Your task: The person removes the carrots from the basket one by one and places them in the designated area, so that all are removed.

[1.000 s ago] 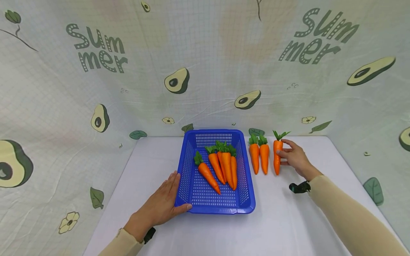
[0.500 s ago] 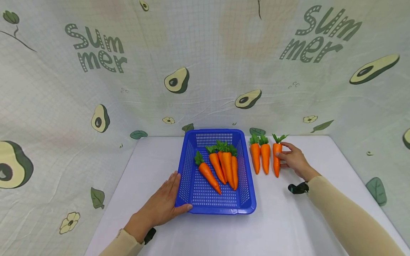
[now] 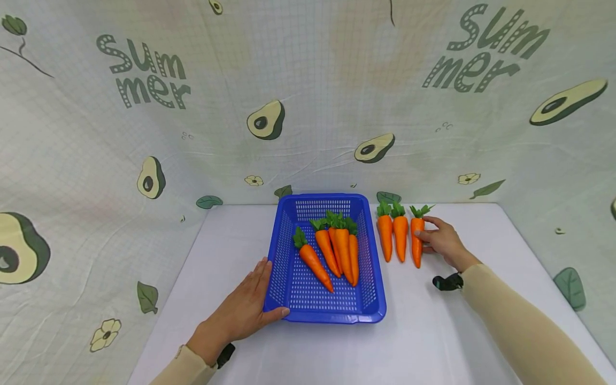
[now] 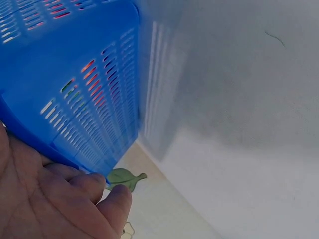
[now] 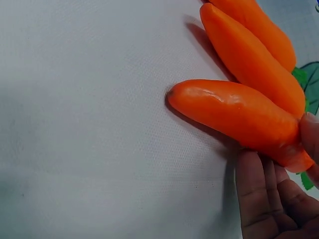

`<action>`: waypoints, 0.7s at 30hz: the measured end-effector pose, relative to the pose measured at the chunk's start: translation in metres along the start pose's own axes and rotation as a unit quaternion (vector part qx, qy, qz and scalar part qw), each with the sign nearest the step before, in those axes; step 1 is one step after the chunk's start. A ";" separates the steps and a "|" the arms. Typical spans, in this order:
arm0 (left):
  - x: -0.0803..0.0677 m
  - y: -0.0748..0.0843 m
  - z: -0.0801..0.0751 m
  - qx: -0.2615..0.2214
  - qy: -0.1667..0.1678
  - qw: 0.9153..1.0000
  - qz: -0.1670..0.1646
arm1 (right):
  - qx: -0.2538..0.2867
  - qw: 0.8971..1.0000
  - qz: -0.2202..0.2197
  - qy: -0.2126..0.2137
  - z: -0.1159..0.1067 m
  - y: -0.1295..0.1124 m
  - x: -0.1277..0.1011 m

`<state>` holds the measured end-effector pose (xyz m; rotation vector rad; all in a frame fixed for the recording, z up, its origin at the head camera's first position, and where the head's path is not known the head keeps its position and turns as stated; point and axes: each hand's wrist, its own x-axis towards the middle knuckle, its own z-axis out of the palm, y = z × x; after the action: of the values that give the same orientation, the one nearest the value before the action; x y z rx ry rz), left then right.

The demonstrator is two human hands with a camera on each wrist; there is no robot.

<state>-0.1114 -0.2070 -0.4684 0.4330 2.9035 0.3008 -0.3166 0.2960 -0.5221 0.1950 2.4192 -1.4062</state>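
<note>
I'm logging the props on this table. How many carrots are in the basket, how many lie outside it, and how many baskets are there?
Carrots in the blue basket: 4 (one)
Carrots on the table: 3 (the right hand holds one)
Baskets: 1 (left hand on its edge)
Total: 8

Both arms wear long, close-fitting beige sleeves that end at the wrists, the left hand and right hand are bare, and a small black camera unit sits strapped at each wrist, below the cuff.
</note>
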 end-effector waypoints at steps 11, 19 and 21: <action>0.000 -0.001 0.001 -0.001 0.002 1.000 0.003 | -0.013 1.000 -0.005 0.020 0.004 -0.001 0.003; 0.001 -0.001 0.002 -0.006 -0.002 1.000 -0.002 | -0.042 0.998 -0.008 0.037 0.007 0.003 0.007; 0.001 -0.001 0.002 -0.008 -0.001 1.000 -0.002 | -0.051 0.998 -0.011 0.040 0.008 0.003 0.008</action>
<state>-0.1120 -0.2075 -0.4702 0.4244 2.8986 0.3216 -0.3212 0.2907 -0.5311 0.2044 2.5579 -1.3042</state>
